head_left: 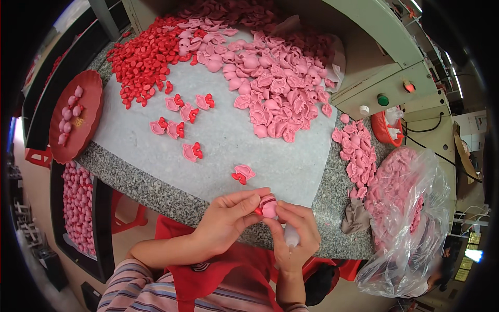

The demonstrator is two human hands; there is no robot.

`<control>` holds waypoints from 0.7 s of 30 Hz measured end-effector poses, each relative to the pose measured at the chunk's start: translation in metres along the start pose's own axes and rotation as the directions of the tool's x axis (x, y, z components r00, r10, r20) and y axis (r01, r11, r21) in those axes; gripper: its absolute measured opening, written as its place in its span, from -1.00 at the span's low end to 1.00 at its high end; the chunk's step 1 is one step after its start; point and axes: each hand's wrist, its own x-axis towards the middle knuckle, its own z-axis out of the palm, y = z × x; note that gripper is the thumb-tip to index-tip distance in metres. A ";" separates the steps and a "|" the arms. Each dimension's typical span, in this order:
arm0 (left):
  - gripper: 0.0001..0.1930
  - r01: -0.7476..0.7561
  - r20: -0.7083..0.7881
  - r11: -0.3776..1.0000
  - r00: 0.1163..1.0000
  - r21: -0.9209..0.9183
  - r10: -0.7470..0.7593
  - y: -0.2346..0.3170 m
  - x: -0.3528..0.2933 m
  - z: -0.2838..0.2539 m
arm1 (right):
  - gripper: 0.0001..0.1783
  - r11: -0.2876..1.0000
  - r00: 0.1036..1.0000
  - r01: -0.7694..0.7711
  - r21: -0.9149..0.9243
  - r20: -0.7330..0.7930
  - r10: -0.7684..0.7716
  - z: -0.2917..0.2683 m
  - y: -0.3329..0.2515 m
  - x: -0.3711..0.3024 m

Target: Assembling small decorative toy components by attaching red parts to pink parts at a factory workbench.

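Between the fingertips of my left hand (228, 216) and my right hand (299, 234) is a small rounded pink plastic piece (268, 206) with a dark seam and a red part at its left side. Both hands pinch it just over the near edge of the paper. A small whitish thing (292, 236), perhaps a bottle, is tucked in my right palm; its kind is partly hidden. Just beyond the hands lies a pink half shell (244, 171) with a red piece in it. Farther left, several similar pink-and-red shells (189, 112) are spread out.
White paper (223, 151) covers the speckled stone table (150, 190). Red pieces (148, 54) and pink shells (283, 83) are heaped at the back. A red dish (89, 119) with pink balls stands left. A plastic bag (400, 208) of pink parts sits right, beside a machine housing (384, 86).
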 end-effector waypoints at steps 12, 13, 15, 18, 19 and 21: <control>-0.73 -0.098 0.039 0.976 0.995 0.195 0.092 -0.002 -0.006 0.003 | -0.71 0.995 0.997 0.078 -0.066 -0.006 -0.078 -0.002 -0.001 -0.004; -0.73 -0.097 0.040 0.976 0.995 0.195 0.091 -0.003 -0.006 0.003 | -0.71 0.992 0.995 0.101 -0.080 -0.008 -0.102 -0.002 0.000 -0.004; -0.73 -0.148 0.065 0.960 0.989 0.238 0.136 -0.006 -0.005 0.001 | -0.72 0.986 0.991 0.134 -0.103 -0.013 -0.136 -0.001 0.003 -0.005; -0.71 -0.284 0.160 0.897 0.957 0.340 0.242 -0.011 -0.004 -0.004 | -0.74 0.970 0.979 0.197 -0.143 -0.021 -0.202 0.000 0.004 -0.004; -0.71 -0.283 0.160 0.897 0.957 0.341 0.241 -0.012 -0.005 -0.004 | -0.75 0.961 0.972 0.227 -0.160 -0.024 -0.234 0.000 0.004 -0.004; -0.69 -0.435 0.271 0.808 0.897 0.399 0.349 -0.013 -0.006 -0.002 | -0.75 0.955 0.968 0.242 -0.171 -0.027 -0.251 0.000 0.003 -0.003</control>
